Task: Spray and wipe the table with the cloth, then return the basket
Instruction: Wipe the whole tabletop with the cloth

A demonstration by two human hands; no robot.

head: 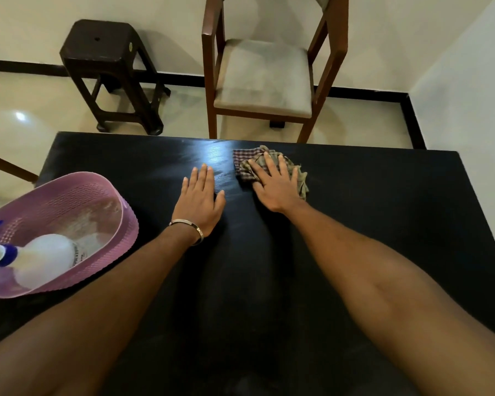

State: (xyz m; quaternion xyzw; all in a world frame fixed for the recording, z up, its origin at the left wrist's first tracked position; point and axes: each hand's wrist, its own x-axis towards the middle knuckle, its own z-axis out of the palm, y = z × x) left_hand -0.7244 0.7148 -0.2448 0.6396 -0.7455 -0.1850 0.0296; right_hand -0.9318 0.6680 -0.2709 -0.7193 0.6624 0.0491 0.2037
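Note:
A checked cloth [245, 162] lies bunched near the far edge of the black table [383, 201]. My right hand [275, 181] presses flat on it with straight fingers. My left hand [199, 200] rests flat on the bare tabletop just left of the cloth, a metal bangle on its wrist. A pink perforated basket [77, 192] stands at the table's left edge. Inside it lies a white spray bottle [45, 257] with a blue and white trigger head pointing left.
Beyond the far edge of the table stand a wooden chair [265, 78] with a grey cushion and a dark plastic stool [103, 52]. A white wall runs along the right side. Another chair's wooden part [9, 167] shows at the left.

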